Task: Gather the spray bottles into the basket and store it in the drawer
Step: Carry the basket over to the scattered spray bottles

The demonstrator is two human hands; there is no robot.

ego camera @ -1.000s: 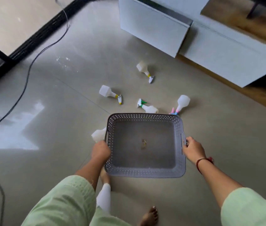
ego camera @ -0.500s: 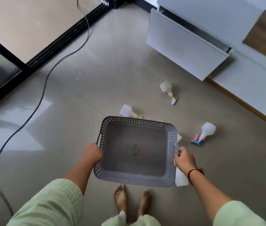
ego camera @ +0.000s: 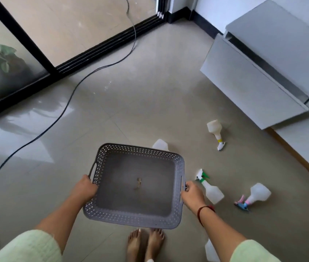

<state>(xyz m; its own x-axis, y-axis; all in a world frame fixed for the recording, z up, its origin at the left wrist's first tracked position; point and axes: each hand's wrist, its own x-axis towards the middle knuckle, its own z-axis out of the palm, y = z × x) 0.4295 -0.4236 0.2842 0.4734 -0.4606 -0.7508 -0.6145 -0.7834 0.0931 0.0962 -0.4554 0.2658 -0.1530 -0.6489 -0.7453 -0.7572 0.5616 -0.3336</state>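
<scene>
I hold a grey perforated basket (ego camera: 178,165) level above the floor. My left hand (ego camera: 84,189) grips its left rim and my right hand (ego camera: 193,193) grips its right rim. The basket holds no bottles, only a small brown speck. White spray bottles lie on the floor: one with a yellow collar (ego camera: 215,130), one with a green nozzle (ego camera: 211,190) beside my right hand, one with a pink and blue nozzle (ego camera: 257,194), one half hidden behind the basket's far edge (ego camera: 160,144), and one partly hidden under my right forearm (ego camera: 209,250).
A white cabinet stands at the right with its drawer (ego camera: 244,86) pulled open. A black cable (ego camera: 70,97) snakes over the tiled floor on the left. A black-framed sliding glass door (ego camera: 36,52) runs along the far left. My bare feet (ego camera: 145,242) stand below the basket.
The view has swung left and up as I stood with the basket. The bottles now lie to the right of the basket rather than ahead of it. Both hands kept their grip.
</scene>
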